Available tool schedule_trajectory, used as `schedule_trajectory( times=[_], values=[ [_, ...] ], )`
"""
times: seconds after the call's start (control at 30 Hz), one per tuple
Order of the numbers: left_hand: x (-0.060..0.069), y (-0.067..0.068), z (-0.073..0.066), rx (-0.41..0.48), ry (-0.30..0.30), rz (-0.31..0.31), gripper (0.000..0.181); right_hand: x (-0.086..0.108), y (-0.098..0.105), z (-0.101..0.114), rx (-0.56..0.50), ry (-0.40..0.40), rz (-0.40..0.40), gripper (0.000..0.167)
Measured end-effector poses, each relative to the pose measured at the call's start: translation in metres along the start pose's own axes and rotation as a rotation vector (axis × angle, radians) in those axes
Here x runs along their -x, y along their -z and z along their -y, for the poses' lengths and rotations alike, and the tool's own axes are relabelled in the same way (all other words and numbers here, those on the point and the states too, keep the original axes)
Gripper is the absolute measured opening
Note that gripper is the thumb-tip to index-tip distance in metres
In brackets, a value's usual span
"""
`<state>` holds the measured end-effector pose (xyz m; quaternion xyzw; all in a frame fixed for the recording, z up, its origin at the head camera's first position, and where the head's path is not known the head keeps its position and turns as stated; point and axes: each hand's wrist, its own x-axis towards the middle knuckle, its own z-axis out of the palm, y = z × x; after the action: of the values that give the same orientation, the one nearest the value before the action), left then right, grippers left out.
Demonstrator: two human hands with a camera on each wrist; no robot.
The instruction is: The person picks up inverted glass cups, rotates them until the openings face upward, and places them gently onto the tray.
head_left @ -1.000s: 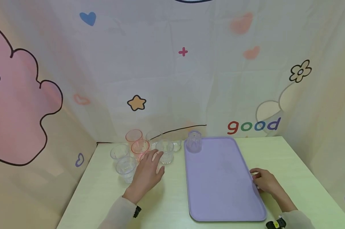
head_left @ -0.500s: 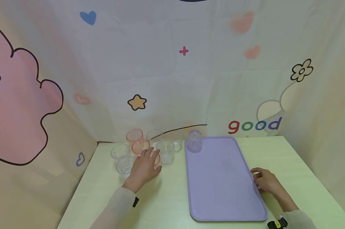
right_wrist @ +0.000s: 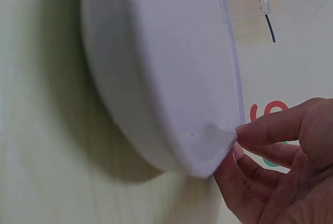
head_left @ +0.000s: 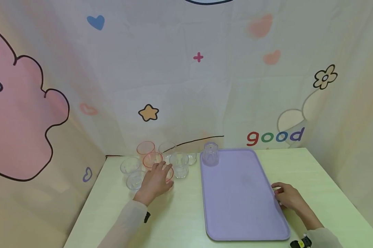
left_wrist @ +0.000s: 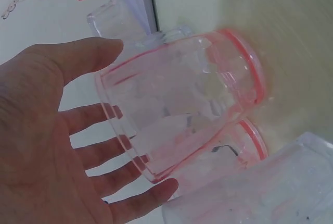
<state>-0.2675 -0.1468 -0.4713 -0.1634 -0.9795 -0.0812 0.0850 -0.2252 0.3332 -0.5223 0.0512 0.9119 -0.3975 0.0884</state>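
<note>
Left hand [head_left: 155,182] shifted around red-rimmed cup [left_wrist: 171,104], lower middle; grip spread, cup likely unheld. Right hand [head_left: 288,197] pinches tray [head_left: 242,206].

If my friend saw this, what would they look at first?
Probably the big purple tray on the table, with one clear cup at its far left corner. Next, maybe the colourful word "good" on the backdrop behind, and a red-rimmed cup right by the left hand, left of the tray.
</note>
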Motion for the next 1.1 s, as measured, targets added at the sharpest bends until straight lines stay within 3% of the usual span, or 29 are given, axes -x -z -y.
schedule_trajectory(
  times=[0.2, 0.53, 1.1],
  values=[
    [-0.0043, -0.0052, 0.0033, 0.016, 0.006, 0.015, 0.062, -0.0006, 0.0010, 0.0002, 0.012, -0.004, -0.004, 0.040],
    [-0.0072, -0.0056, 0.0035, -0.033, -0.026, 0.043, 0.074, 0.0004, 0.0006, 0.0000, 0.000, -0.016, 0.002, 0.041],
    [-0.0049, -0.0063, 0.0056, -0.014, -0.077, 0.020, 0.069, -0.0020, -0.0006, -0.0034, -0.003, -0.026, -0.005, 0.041]
  ],
)
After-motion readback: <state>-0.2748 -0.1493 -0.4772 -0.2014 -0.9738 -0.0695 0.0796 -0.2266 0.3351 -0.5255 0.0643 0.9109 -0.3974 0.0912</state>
